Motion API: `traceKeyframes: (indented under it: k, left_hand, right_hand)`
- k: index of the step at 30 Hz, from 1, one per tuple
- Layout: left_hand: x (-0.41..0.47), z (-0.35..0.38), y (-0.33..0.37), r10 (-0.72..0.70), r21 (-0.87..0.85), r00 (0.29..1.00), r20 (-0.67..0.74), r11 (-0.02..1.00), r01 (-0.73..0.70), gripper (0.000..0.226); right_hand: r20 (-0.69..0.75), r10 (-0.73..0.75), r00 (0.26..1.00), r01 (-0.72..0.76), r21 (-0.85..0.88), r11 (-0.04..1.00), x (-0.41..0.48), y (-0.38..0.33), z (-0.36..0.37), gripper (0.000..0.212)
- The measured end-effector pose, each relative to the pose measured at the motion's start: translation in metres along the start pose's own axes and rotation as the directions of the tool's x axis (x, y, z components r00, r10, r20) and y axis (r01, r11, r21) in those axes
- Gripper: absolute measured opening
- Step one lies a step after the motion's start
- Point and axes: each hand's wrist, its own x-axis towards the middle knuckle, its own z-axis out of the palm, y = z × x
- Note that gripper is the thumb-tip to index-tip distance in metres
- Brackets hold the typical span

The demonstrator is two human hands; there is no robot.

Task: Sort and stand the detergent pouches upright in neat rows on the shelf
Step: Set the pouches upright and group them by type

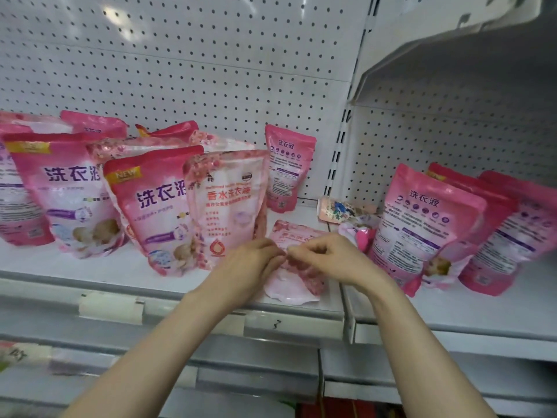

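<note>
Nearest the camera: two bare forearms reach up from the bottom edge toward the front of the white shelf [126,267].
Left hand [250,263]: knuckles up, grip narrow, fingertips pinched on the near part of the flat pouch [297,267].
Right hand [331,257]: grip also narrow, fingers curled onto the same pouch, its fingertips almost meeting those of the left.
Flat pouch: pale pink with a flower print, lying down near the shelf's front edge, just left of the joint between two shelf sections.
Just left of the hands: a light pink flowered pouch [227,203] stands upright, and a deeper pink pouch marked NEW [156,206] leans beside it.
Further left: more pink pouches [60,188] stand in loose, overlapping rows.
Right section: three pink pouches [422,224] lean leftward with their backs forward.
Between the sections: a small crumpled packet [340,211] lies on its side.
At the back: one small pink pouch [286,167] stands alone against the white pegboard [211,70].
</note>
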Motion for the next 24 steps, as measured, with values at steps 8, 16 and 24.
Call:
traceKeyframes:
  k: [8,16,24]
  left_hand:
    - [-0.008,0.004,-0.007,-0.014,-0.010,0.991,0.132,1.000,0.015,0.033]
    - [-0.017,-0.012,-0.001,0.013,0.089,0.994,0.108,0.996,-0.023,0.029]
    - [0.038,-0.094,0.011,0.215,0.448,0.881,-0.420,0.894,-0.004,0.032]
  right_hand:
    - [-0.105,0.235,0.966,-0.256,-0.479,0.840,0.089,0.020,-0.010,0.040]
    - [-0.169,0.254,0.952,-0.294,-0.287,0.912,0.108,0.015,-0.023,0.021]
    - [-0.462,-0.033,0.886,-0.001,-0.074,0.997,0.083,-0.050,-0.074,0.015]
